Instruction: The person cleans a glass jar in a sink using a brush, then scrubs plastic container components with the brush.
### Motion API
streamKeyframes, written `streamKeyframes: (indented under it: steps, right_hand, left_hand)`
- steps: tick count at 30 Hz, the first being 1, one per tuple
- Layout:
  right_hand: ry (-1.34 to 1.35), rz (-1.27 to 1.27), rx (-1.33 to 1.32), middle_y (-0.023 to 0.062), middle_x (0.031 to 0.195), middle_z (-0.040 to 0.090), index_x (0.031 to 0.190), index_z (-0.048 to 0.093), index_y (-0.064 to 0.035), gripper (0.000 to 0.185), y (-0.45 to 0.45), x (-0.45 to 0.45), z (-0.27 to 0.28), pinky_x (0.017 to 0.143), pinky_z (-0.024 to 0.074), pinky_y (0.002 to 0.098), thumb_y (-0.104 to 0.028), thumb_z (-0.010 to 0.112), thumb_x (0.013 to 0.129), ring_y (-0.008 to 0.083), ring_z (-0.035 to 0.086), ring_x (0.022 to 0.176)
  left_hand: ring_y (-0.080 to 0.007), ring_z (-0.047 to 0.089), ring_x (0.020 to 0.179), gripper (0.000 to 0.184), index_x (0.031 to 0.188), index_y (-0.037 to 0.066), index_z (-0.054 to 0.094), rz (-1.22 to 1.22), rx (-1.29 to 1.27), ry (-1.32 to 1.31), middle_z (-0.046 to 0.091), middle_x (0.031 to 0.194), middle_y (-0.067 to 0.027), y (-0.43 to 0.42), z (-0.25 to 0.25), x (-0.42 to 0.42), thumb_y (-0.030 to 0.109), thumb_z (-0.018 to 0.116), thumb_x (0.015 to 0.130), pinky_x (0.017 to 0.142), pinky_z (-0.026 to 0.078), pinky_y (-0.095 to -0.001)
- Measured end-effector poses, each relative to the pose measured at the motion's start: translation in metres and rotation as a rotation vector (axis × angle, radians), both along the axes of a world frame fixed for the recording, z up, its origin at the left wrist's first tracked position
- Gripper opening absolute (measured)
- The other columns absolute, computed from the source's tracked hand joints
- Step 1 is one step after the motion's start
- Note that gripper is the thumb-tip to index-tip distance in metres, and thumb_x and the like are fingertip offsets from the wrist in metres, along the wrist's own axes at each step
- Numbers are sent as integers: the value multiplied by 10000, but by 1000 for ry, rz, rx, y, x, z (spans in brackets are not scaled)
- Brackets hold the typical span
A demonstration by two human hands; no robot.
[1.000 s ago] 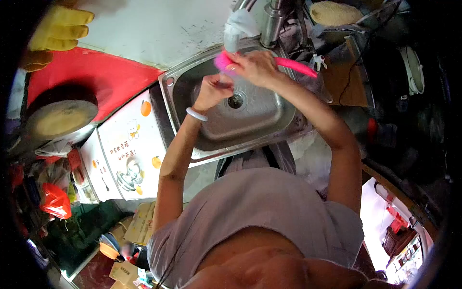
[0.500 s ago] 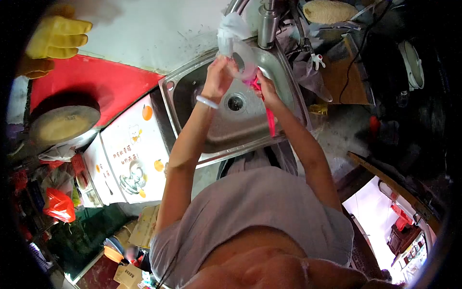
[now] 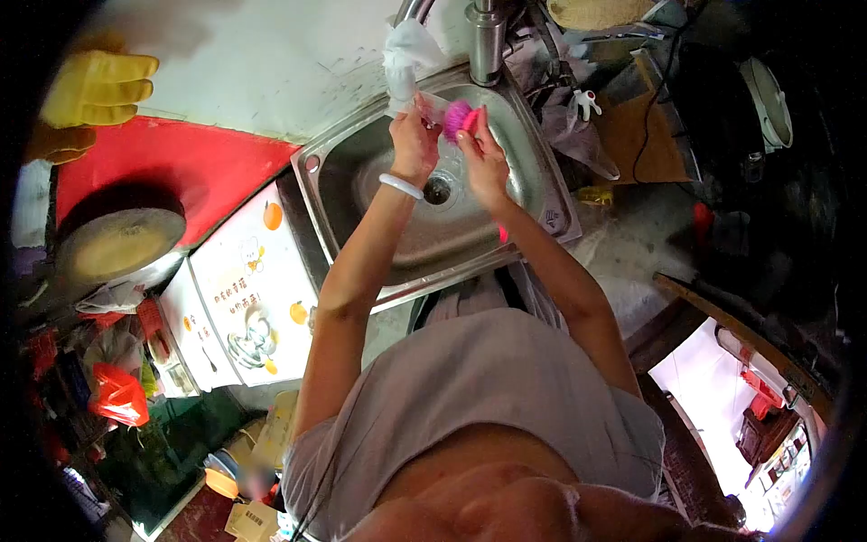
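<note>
Over the metal sink (image 3: 411,237), my left hand (image 3: 414,149) is closed around a translucent plastic container (image 3: 437,102), whose exact shape is partly hidden by the fingers. A white bracelet (image 3: 401,186) circles the left wrist. My right hand (image 3: 486,164) grips a pink scrub brush (image 3: 461,121); its purplish bristles face the container, close to my left fingers. The brush's handle tip shows past my right forearm. Just above the container, the faucet mouth is wrapped in white material (image 3: 408,56).
A metal dispenser (image 3: 486,45) stands at the sink's back edge. Left of the sink are a decorated white panel (image 3: 244,289), a dark pan (image 3: 122,237) and yellow gloves (image 3: 101,90). A plastic bag (image 3: 582,140) and cardboard (image 3: 637,135) lie to the right.
The brush has turned so its bristles now show, and my right hand has shifted slightly left. The container has tilted and its round rim no longer shows. The whole view has shifted slightly.
</note>
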State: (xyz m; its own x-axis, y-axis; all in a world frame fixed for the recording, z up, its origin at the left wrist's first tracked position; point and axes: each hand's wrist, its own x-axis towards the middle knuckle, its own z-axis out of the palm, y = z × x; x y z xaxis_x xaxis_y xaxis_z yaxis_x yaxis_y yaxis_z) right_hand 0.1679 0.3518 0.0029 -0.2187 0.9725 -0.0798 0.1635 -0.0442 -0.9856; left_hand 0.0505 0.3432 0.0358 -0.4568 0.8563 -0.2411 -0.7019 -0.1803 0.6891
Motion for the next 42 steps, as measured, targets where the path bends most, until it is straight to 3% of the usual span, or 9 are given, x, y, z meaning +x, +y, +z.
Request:
streamKeyframes:
  steps: [2, 6, 14, 17, 24, 34, 36, 39, 42]
  right_hand:
    - [-297, 96, 320, 118, 906, 591, 1272, 291, -228, 565, -4, -1, 49, 613, 442, 331, -415, 501, 781, 253, 588, 720]
    - [-583, 281, 249, 106, 717, 589, 1281, 263, -226, 593, 16, 8, 44, 548, 428, 358, -459, 473, 778, 286, 574, 630]
    - [-596, 308, 356, 114, 594, 567, 1224, 360, -184, 524, 14, -10, 60, 496, 424, 404, -480, 418, 795, 294, 573, 555]
    - [-630, 322, 208, 124, 685, 587, 1244, 326, -270, 504, 12, -12, 47, 523, 429, 370, -451, 457, 793, 274, 584, 630]
    - [-571, 446, 482, 132, 604, 571, 1219, 370, -143, 514, 14, -32, 68, 458, 413, 413, -423, 449, 796, 310, 559, 517]
    - [-633, 509, 483, 110, 700, 597, 1172, 432, -207, 429, 20, -36, 75, 475, 441, 380, -421, 447, 801, 294, 580, 585]
    - [-544, 457, 748, 140, 621, 575, 1166, 429, -170, 440, 14, -38, 79, 449, 430, 390, -412, 450, 799, 291, 568, 516]
    - [-519, 484, 749, 147, 626, 575, 1160, 434, -183, 436, 23, -36, 80, 475, 436, 382, -408, 473, 789, 288, 573, 546]
    - [-622, 544, 311, 98, 729, 601, 1242, 351, -199, 516, 33, -4, 43, 542, 428, 330, -369, 519, 785, 219, 579, 622]
  left_hand:
    - [-170, 536, 739, 176, 879, 29, 507, 111, -75, 66, 540, 823, -53, 1, -3, 5, 196, 470, 836, 669, 445, -327]
    - [-175, 532, 751, 232, 847, 8, 500, 79, -121, 139, 549, 844, -81, -19, 19, 6, 232, 444, 853, 674, 442, -314]
    - [-147, 517, 789, 244, 892, 16, 527, 140, -151, 92, 553, 870, -58, -38, 17, 5, 249, 469, 847, 710, 420, -303]
    - [-142, 520, 794, 248, 903, 19, 529, 181, -171, 61, 556, 868, -57, -43, 26, 2, 252, 466, 849, 709, 420, -278]
    - [-152, 518, 839, 241, 889, 20, 526, 192, -155, 68, 559, 893, -58, -60, 23, -5, 241, 433, 864, 763, 425, -318]
    - [-192, 509, 938, 263, 984, -55, 522, 63, -115, 260, 539, 995, -108, -73, 20, -15, 143, 421, 844, 828, 414, -334]
    - [-176, 517, 906, 250, 971, -59, 529, 13, -136, 330, 547, 971, -96, -70, 23, -14, 130, 431, 839, 813, 422, -321]
    - [-156, 529, 860, 226, 939, -65, 542, -61, -148, 407, 558, 932, -82, -67, 37, -21, 110, 452, 828, 794, 430, -303]
    - [-150, 532, 846, 200, 897, -65, 554, -93, -121, 394, 564, 906, -83, -68, 43, -27, 100, 475, 817, 787, 432, -300]
